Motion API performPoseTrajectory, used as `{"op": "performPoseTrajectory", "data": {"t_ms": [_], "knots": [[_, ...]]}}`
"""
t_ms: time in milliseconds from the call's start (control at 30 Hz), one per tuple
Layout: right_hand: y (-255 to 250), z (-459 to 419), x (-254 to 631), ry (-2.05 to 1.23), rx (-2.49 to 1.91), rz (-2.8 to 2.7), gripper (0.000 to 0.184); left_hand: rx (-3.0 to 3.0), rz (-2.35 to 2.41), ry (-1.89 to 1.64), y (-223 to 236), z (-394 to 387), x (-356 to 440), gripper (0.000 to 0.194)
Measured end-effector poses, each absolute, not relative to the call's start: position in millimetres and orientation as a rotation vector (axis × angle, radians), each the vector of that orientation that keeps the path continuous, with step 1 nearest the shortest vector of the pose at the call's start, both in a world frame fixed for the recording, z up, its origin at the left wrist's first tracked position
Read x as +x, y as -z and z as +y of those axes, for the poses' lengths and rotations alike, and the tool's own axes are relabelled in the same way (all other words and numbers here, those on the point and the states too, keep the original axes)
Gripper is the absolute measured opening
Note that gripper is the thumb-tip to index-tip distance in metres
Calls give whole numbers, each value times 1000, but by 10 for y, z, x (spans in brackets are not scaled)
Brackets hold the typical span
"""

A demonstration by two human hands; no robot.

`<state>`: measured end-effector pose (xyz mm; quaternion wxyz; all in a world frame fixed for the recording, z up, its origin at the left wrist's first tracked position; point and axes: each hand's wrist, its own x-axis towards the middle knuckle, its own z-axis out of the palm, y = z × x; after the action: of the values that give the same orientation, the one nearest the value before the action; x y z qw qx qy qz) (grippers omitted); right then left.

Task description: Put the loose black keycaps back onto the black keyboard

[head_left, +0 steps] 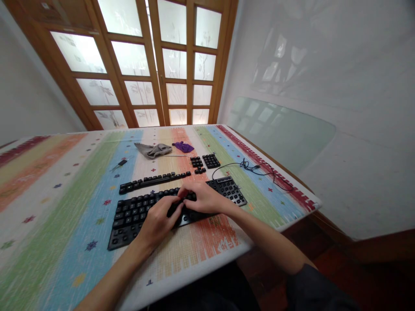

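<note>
A black keyboard [132, 212] lies slantwise on the table, with keycaps on its left and upper part. Bare key switches show along its front left and on the number pad at its right end. Over the middle of the keyboard, my left hand [158, 217] is closed, its thumb and fingers bent inward. Facing it, my right hand [203, 198] has its fingers curled down at the keys, fingertips close to the left ones. Whatever lies between the fingertips is dark and too hidden to name. Behind the keyboard, loose keycaps [155, 180] stand in a long row.
More loose keycaps [211, 161] sit in blocks farther right. A grey cloth [154, 150] and a purple cloth [183, 147] lie behind them. A small black tool with wire prongs [120, 163] rests at left. The keyboard's cable [256, 166] coils near the right edge of the striped tablecloth [78, 203].
</note>
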<state>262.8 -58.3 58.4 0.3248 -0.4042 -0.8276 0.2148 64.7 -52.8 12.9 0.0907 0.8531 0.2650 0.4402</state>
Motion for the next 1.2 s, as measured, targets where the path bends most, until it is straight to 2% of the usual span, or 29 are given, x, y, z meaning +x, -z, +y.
{"op": "performPoseTrajectory", "data": {"t_ms": [167,433,833,1200], "knots": [[-569,-620,2755,-513,-986,-2179,19,2411,835,-1348,-186,-565,653,10],[-457,-636,2825,-420,-965,-2186,12,2406,707,-1274,-161,-560,689,19],[-240,-784,2868,-223,-939,-2335,12,2567,686,-1036,-56,-571,708,13],[-211,-824,2843,-117,-911,-2340,10,2617,724,-995,-40,-549,701,8]]}}
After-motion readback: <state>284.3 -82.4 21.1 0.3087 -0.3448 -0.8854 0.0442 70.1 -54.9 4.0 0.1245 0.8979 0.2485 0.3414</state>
